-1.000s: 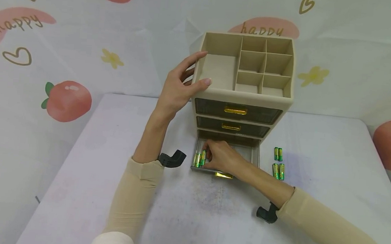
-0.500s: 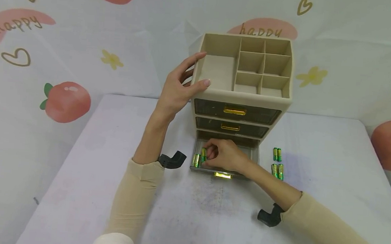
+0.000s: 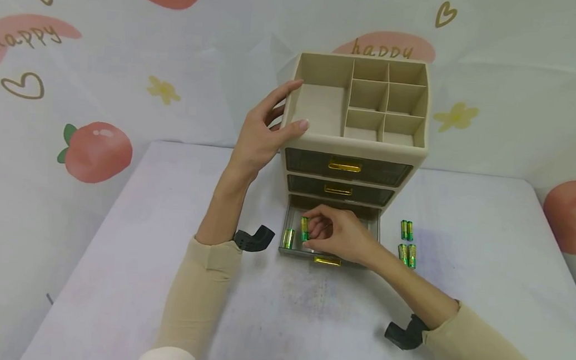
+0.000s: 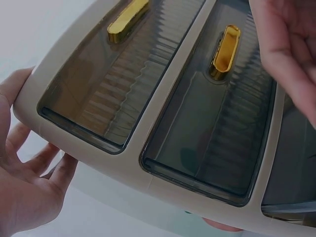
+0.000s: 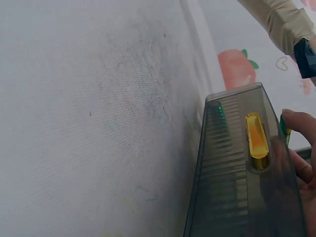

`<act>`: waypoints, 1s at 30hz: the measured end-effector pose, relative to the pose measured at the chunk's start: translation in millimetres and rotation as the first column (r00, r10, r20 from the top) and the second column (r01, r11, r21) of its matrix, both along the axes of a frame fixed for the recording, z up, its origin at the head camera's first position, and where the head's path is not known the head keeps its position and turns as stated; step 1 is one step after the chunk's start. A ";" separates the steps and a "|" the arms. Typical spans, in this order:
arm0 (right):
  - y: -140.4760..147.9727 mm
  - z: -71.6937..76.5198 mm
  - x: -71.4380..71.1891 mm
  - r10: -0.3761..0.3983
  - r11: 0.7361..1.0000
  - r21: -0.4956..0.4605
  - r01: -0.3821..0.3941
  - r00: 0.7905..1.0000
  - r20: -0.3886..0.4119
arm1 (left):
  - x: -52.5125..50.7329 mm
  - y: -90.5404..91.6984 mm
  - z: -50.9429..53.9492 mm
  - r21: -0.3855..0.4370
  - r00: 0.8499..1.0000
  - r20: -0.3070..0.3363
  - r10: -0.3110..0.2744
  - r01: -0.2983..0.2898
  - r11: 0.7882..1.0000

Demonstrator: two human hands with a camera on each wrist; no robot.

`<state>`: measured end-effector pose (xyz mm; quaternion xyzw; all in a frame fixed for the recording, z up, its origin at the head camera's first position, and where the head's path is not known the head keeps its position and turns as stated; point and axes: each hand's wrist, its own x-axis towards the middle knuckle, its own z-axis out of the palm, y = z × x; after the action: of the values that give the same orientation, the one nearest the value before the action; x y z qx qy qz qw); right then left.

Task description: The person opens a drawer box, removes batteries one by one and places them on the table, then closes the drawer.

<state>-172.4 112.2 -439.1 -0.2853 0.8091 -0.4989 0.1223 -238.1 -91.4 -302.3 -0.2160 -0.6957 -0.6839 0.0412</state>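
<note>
A beige drawer organizer [image 3: 354,145] stands on the table with its bottom drawer [image 3: 376,231] pulled out. My left hand [image 3: 261,131] grips the organizer's upper left corner, thumb over the front rim and the other fingers along the side. Over the drawer, my right hand [image 3: 341,234] pinches a green and gold battery [image 3: 305,228] between thumb and fingertips. Whether a second battery is held with it I cannot tell. More green batteries [image 3: 289,238] lie at the drawer's left end. In the right wrist view, the drawer front [image 5: 237,163] hides part of the right hand [image 5: 303,148].
Several green batteries [image 3: 407,244] lie in two groups on the table, right of the organizer. Two upper drawers with gold handles [image 3: 345,167] are closed. Divided compartments [image 3: 388,100] fill the organizer's top. A printed cloth [image 3: 216,58] hangs behind.
My right hand has raised the battery from beside the others in the drawer and shifted it slightly right. My left hand keeps its hold on the organizer.
</note>
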 end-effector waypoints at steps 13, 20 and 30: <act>20.6 6.2 15.6 -0.026 1.000 -0.008 0.026 0.999 -0.023 | 0.6 0.1 0.3 -0.013 1.000 -0.007 0.001 -0.001 1.000; 32.9 8.4 24.5 -0.035 0.998 -0.048 0.035 0.999 -0.001 | 0.8 -0.3 0.4 -0.012 1.000 -0.001 0.008 -0.008 1.000; 56.7 8.5 38.3 -0.069 0.995 -0.072 0.068 0.997 -0.018 | 1.0 0.2 -0.1 -0.010 1.000 0.005 0.001 -0.001 1.000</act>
<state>-134.1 169.0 -430.6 -0.2665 0.8014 -0.5284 0.0866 -237.0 -91.2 -302.4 -0.2142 -0.6992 -0.6809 0.0390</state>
